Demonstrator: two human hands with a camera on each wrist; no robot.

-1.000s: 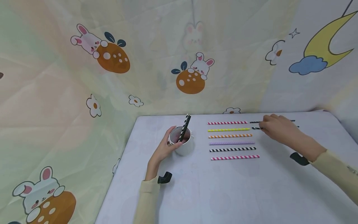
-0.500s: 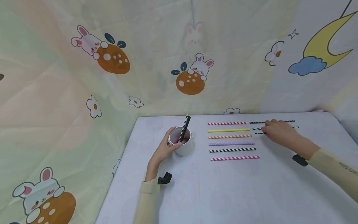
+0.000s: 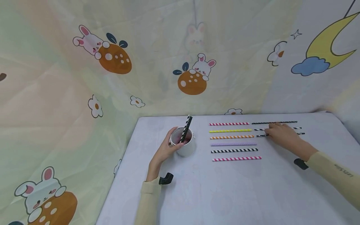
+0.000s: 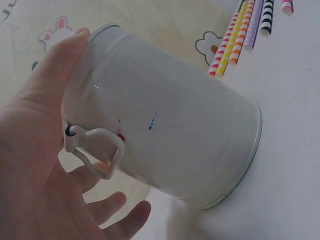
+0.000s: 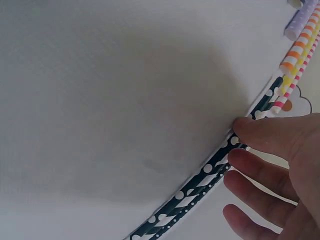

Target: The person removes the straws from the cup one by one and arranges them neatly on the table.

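Note:
My left hand (image 3: 166, 149) grips the rim of a small white metal bucket (image 3: 187, 149); its thumb and fingers lie around the wall. A few black-and-white patterned straws (image 3: 186, 128) lean inside, their lower ends hidden. At the right, my right hand (image 3: 284, 137) pinches a black straw with large white dots (image 5: 207, 168) between thumb and index finger, the straw lying on the table. Behind it lie a black-and-white striped straw (image 3: 296, 128) and a black straw with tiny dots (image 3: 289, 122), roughly parallel. The other right fingers are loosely bent.
Left of these lies a column of paper straws: red-striped (image 3: 229, 124), yellow (image 3: 230, 131), orange-striped (image 3: 232, 137), purple (image 3: 233, 144), black-striped (image 3: 234, 150) and pink-striped (image 3: 237, 158). A white cloth covers the table (image 3: 225, 193); a printed curtain (image 3: 154, 62) rises behind its far edge.
My right hand has moved toward me, from the striped straw's row to one just nearer, where a large-dotted straw now lies. The left hand and bucket stay put.

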